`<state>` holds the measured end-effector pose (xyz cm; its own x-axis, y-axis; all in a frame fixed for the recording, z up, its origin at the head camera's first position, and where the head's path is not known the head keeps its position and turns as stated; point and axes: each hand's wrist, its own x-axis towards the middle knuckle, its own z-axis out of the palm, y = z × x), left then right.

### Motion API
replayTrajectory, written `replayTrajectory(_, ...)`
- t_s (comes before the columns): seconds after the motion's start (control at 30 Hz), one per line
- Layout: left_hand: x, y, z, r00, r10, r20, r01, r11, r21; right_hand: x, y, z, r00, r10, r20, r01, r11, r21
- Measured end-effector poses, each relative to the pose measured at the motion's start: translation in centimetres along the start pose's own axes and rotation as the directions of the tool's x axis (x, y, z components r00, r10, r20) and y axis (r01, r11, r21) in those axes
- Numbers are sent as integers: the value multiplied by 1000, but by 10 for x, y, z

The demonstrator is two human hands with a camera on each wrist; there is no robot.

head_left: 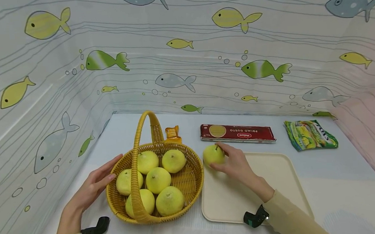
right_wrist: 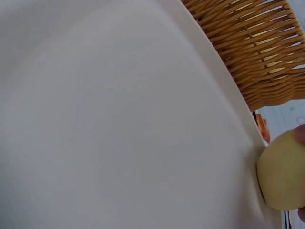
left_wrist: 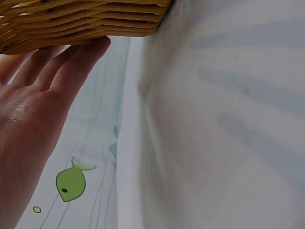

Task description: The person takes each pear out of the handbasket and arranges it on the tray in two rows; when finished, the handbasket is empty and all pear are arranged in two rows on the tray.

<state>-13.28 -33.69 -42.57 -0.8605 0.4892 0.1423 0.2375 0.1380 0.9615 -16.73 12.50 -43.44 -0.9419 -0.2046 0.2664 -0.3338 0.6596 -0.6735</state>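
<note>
My right hand [head_left: 238,163] holds a round yellow-green pear [head_left: 213,155] between thumb and fingers at the far left corner of a cream tray [head_left: 255,199]. In the right wrist view that pear [right_wrist: 282,174] sits against the tray's edge, with only fingertips showing. Left of the tray stands a wicker basket [head_left: 197,183] with a tall arched handle and several similar pears [head_left: 158,180] inside. My left hand [head_left: 92,185] rests against the basket's left side. The left wrist view shows its extended fingers [left_wrist: 71,71] touching the woven wall [left_wrist: 95,19] from outside.
Behind the basket lies a small orange packet [head_left: 173,133]. A dark red Primo Gusto package [head_left: 237,132] lies beyond the tray, and a green and yellow bag [head_left: 311,135] is at the back right. Fish-patterned cloth walls [head_left: 183,59] surround the table.
</note>
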Motion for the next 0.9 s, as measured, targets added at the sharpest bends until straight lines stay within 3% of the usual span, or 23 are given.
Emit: replayTrajectory(0.9,-1,2,1,1000,-16,4,16,1000,-8,1,3,3,1000,4,-6,-4,1000,7)
